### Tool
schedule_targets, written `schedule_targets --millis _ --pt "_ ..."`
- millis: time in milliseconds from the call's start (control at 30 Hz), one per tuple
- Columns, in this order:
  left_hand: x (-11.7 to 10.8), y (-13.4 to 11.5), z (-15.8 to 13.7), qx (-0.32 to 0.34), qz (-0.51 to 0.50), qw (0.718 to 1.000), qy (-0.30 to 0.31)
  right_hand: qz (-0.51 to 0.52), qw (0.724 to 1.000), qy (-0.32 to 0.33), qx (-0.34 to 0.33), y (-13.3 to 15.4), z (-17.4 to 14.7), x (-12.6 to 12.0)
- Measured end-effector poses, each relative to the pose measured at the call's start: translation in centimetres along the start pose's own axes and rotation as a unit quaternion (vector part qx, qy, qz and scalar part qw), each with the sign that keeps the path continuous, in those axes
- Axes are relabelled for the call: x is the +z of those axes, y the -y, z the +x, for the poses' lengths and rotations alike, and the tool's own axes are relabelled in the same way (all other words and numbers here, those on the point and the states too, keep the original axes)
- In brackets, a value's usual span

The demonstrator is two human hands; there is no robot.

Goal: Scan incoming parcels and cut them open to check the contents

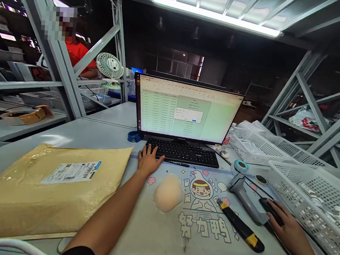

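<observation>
While touching the sideways keyboard at its left end, spreads empty left hand, curls right hand over mouse.

Black keyboard lies flat, left of black mouse.

Resting, at seven o'clock, left hand on computer keyboard; at four, right hand on computer mouse, beside barcode scanner.

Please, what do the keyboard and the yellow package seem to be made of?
The keyboard looks like matte black plastic, judging by its even, dull surface. The yellow package seems glossy film or coated paper: creases catch highlights; which, I cannot tell.
</observation>
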State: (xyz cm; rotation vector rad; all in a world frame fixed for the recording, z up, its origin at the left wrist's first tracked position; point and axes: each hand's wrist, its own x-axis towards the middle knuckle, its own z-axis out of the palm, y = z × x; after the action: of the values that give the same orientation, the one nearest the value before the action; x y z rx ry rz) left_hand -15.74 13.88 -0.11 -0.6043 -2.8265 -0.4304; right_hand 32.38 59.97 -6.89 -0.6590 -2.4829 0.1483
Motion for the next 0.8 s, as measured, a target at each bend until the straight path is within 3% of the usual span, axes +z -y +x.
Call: schedule_targets --millis 800 --pt "-0.44 -0.47 -0.23 -0.029 0.012 0.999 -0.009 -0.026 1.000 -0.006 -0.007 0.43 0.17 -0.40"
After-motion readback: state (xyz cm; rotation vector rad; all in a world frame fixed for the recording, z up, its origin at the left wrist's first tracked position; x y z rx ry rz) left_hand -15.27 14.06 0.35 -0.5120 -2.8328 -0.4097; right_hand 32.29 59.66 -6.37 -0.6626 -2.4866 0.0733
